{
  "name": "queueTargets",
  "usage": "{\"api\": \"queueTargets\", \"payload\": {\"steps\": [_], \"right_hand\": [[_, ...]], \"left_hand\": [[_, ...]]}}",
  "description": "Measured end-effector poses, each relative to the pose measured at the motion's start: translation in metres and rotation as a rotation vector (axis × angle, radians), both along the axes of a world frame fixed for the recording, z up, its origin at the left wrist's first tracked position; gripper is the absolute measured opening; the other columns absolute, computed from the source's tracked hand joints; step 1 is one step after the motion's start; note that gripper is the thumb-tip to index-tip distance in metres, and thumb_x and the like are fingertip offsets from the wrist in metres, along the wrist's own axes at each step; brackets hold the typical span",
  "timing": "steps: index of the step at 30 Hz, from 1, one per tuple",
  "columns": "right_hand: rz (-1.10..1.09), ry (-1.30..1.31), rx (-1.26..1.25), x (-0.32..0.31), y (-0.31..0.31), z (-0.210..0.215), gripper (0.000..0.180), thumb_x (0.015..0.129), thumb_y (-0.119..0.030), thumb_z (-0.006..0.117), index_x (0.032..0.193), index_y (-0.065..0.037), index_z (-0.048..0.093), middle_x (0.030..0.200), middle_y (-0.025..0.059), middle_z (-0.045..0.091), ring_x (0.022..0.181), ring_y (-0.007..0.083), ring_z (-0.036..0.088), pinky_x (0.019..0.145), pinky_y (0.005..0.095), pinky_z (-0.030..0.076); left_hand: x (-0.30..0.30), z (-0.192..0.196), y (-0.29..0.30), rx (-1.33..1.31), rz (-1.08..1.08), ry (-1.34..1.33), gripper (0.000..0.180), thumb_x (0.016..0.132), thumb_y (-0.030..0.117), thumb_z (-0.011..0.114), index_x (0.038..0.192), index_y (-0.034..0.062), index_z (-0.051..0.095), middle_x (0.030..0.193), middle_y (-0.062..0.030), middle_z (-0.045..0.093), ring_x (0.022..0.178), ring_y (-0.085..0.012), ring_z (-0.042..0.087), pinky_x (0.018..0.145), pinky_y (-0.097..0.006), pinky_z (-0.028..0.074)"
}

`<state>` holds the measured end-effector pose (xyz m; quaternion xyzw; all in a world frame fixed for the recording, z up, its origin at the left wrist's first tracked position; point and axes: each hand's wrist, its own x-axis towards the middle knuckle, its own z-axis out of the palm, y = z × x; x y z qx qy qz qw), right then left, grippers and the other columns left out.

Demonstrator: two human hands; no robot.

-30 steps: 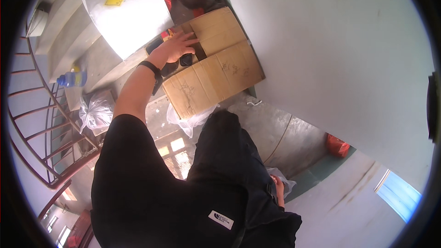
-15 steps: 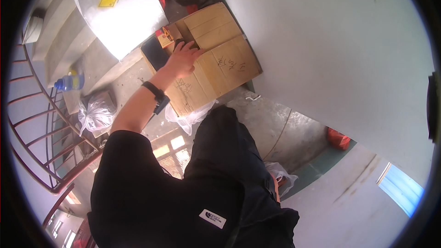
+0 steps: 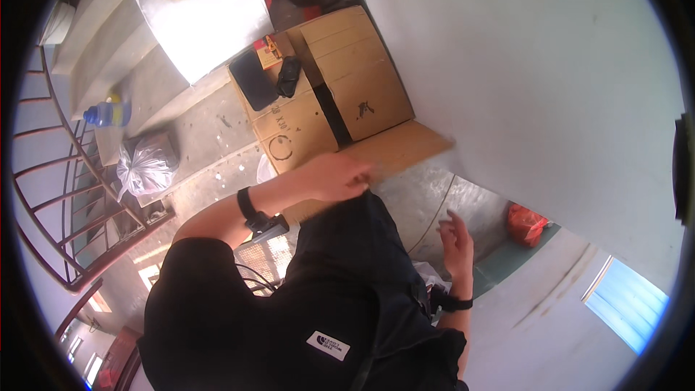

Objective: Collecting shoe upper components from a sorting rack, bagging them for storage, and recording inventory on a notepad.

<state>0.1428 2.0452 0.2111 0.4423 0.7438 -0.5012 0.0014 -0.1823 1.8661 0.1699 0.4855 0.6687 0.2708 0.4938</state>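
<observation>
A brown cardboard box (image 3: 362, 65) stands ahead of me against the white wall. My left hand (image 3: 344, 176) is closed on the edge of a cardboard flap (image 3: 405, 146) on the box's near side, blurred by motion. Under it, a dark gap (image 3: 331, 116) runs between two panels of the box top. Lower right, my right hand (image 3: 456, 242) is raised with its fingers apart, holding nothing. On the far left part of the box lie a flat black rectangular object (image 3: 252, 81), a small black pouch-like item (image 3: 288, 76) and a small red and yellow packet (image 3: 268, 52).
A white sack (image 3: 206, 22) with a yellow label leans on the concrete steps. To the left stand a tied plastic bag (image 3: 148, 165), a blue-capped bottle (image 3: 108, 114) and a curved railing (image 3: 54, 203). Red bags (image 3: 527, 224) sit by the right wall.
My left hand moved from the box top toward me, drawing back the flap and uncovering the printed panel and dark gap. My right hand came into view at lower right.
</observation>
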Motion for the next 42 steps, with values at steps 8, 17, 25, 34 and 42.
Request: {"api": "queueTargets", "payload": {"steps": [8, 17, 25, 34, 42], "right_hand": [[0.587, -0.276, 0.128, -0.098, -0.005, -0.033, 0.052, 0.093, -0.024, 0.064, 0.141, -0.01, 0.051, 0.106, 0.0168, 0.07, 0.098, 0.0253, 0.07, 0.083, 0.0354, 0.054], [0.497, -0.45, -0.022, -0.11, -0.01, -0.033, 0.05, 0.093, -0.028, 0.061, 0.14, -0.012, 0.053, 0.065, 0.01, 0.068, 0.069, 0.0287, 0.071, 0.07, 0.0399, 0.054], [0.018, -0.08, -0.558, -0.161, -0.001, -0.023, 0.058, 0.099, -0.02, 0.053, 0.154, -0.012, 0.034, 0.082, 0.014, 0.071, 0.057, 0.0166, 0.063, 0.057, 0.0279, 0.052], [-0.184, -0.005, -0.974, -0.172, 0.059, -0.025, 0.058, 0.1, -0.026, 0.051, 0.153, -0.009, 0.033, 0.084, 0.0123, 0.069, 0.055, 0.0182, 0.062, 0.058, 0.032, 0.055], [-0.475, 0.433, -1.098, -0.187, 0.056, -0.03, 0.051, 0.103, -0.022, 0.041, 0.152, -0.02, 0.029, 0.144, 0.0327, 0.039, 0.139, 0.0479, 0.038, 0.108, 0.0541, 0.042]], "left_hand": [[0.019, -0.151, 0.032, 0.112, 0.708, -0.411, 0.063, 0.091, 0.016, 0.053, 0.151, 0.0043, 0.034, 0.142, -0.0187, 0.051, 0.133, -0.0284, 0.048, 0.109, -0.035, 0.039], [0.014, -0.121, 0.071, 0.239, 1.346, -0.812, 0.092, 0.085, -0.001, 0.049, 0.16, 0.0104, -0.003, 0.152, -0.0208, 0.038, 0.132, -0.0283, 0.046, 0.109, -0.039, 0.037], [0.027, -0.095, 0.112, 0.577, 0.764, -0.672, 0.086, 0.084, -0.007, 0.044, 0.16, 0.0111, 0.009, 0.157, -0.0179, 0.035, 0.14, -0.0272, 0.04, 0.115, -0.039, 0.033], [0.001, -0.119, 0.111, 0.589, 0.561, -0.953, 0.072, 0.084, -0.007, 0.038, 0.155, 0.004, 0.029, 0.159, -0.014, 0.034, 0.146, -0.0256, 0.034, 0.119, -0.039, 0.028], [-0.002, -0.18, 0.124, 0.248, 0.702, -0.887, 0.064, 0.085, -0.005, 0.045, 0.149, 0.0029, 0.039, 0.143, -0.015, 0.054, 0.134, -0.0256, 0.05, 0.114, -0.039, 0.039]]}}
